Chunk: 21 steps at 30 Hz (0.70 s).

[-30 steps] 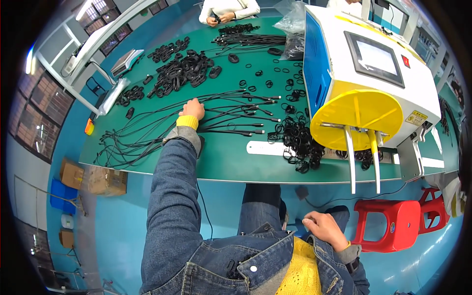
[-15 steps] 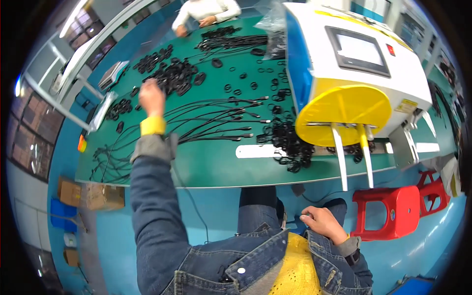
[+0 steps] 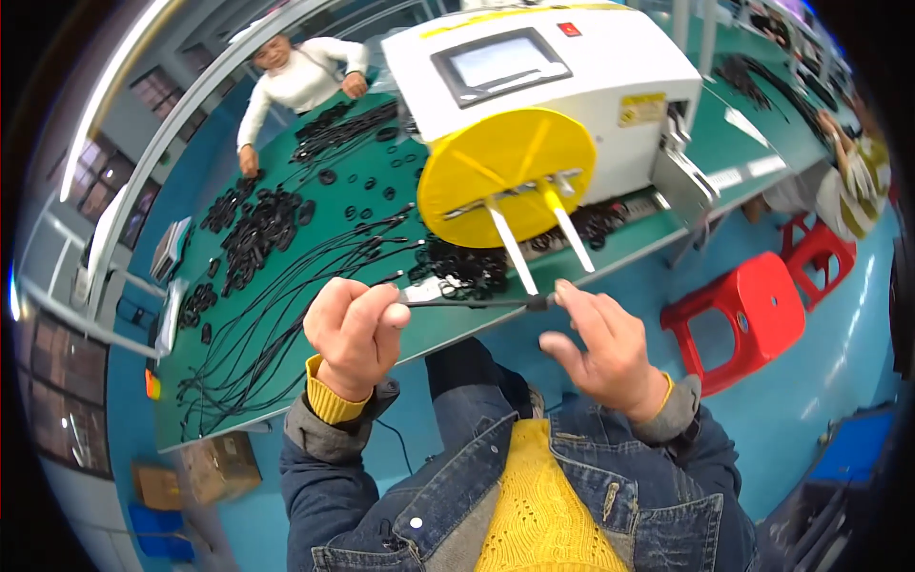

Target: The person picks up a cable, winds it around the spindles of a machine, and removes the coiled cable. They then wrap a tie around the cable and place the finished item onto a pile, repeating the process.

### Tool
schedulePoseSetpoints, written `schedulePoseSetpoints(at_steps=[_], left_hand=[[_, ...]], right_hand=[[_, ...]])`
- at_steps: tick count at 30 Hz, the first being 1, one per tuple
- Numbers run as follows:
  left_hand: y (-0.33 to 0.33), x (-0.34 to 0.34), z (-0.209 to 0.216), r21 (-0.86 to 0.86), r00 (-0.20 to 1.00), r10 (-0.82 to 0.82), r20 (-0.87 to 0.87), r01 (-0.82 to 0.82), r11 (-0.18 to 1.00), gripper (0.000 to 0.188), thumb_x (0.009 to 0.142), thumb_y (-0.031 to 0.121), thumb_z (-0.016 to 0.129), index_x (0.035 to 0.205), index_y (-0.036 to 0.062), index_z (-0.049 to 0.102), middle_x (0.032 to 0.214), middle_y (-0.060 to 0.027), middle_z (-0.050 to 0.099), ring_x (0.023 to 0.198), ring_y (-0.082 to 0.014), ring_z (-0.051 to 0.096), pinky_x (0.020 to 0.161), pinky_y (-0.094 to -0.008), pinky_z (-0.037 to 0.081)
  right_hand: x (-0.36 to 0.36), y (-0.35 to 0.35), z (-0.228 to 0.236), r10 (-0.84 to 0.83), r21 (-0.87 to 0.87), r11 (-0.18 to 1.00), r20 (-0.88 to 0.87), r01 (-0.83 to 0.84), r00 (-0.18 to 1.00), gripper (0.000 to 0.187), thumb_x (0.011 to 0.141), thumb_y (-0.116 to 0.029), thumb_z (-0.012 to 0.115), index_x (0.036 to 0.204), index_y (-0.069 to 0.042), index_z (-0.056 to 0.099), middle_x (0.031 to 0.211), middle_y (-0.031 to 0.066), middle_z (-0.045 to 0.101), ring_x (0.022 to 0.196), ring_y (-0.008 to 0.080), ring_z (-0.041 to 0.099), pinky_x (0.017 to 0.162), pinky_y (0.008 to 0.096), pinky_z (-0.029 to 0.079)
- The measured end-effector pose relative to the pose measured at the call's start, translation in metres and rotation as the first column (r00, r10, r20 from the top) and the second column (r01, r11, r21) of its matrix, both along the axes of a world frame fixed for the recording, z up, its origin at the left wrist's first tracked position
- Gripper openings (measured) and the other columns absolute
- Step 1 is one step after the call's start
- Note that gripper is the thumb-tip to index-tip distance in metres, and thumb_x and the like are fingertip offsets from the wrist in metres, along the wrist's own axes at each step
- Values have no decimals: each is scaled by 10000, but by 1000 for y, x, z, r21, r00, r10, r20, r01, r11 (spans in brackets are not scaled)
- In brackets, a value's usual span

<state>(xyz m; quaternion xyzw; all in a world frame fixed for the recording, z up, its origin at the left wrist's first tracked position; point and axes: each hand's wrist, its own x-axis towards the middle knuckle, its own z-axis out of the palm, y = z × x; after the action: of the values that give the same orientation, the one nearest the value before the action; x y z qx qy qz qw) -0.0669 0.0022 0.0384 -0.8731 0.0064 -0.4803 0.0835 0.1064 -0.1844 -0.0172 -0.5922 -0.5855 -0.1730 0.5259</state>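
Observation:
My left hand (image 3: 353,334), fingers curled and pressed together, grips a thin black cable (image 3: 462,304). The cable runs nearly straight across to my right hand (image 3: 610,353), above the table's front edge. A thick black plug with a metal tip (image 3: 539,302) sits at the cable's right end, against my right fingertips. The right thumb stands apart, below the plug. Just beyond my hands is a white machine (image 3: 610,76) with a screen and a yellow disc (image 3: 505,162); two rods (image 3: 512,246) stick out of the disc toward me.
More black cables (image 3: 276,334) lie fanned out on the green table (image 3: 381,338). Black coils (image 3: 262,234) are heaped at its far left, with small black rings (image 3: 467,272) piled by the disc. Another person (image 3: 300,81) works across the table. Red stools (image 3: 743,319) stand at right.
My left hand has come back from the coils and now has a cable in it. The right hand has risen from my lap to the plug. The view has turned to the right.

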Motion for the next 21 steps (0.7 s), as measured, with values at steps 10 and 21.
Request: schedulePoseSetpoints(at_steps=[10,21], left_hand=[[-49,86,-13,-409,970,-243,-27,211,888,115,777,49,660,883,14,635,683,-87,542,542,-204,523,489,-273,422],[-12,121,-45,-628,998,-67,-7,48,777,119,768,47,673,883,15,676,697,-76,534,583,-156,518,527,-262,410]], right_hand=[[50,-22,-6,-290,-24,953,209,301,934,328,709,-35,674,1017,23,576,790,124,581,658,261,569,563,332,480],[101,78,-38,-332,-168,912,240,375,912,119,802,-153,585,744,-52,561,684,112,567,646,281,584,567,375,477]])
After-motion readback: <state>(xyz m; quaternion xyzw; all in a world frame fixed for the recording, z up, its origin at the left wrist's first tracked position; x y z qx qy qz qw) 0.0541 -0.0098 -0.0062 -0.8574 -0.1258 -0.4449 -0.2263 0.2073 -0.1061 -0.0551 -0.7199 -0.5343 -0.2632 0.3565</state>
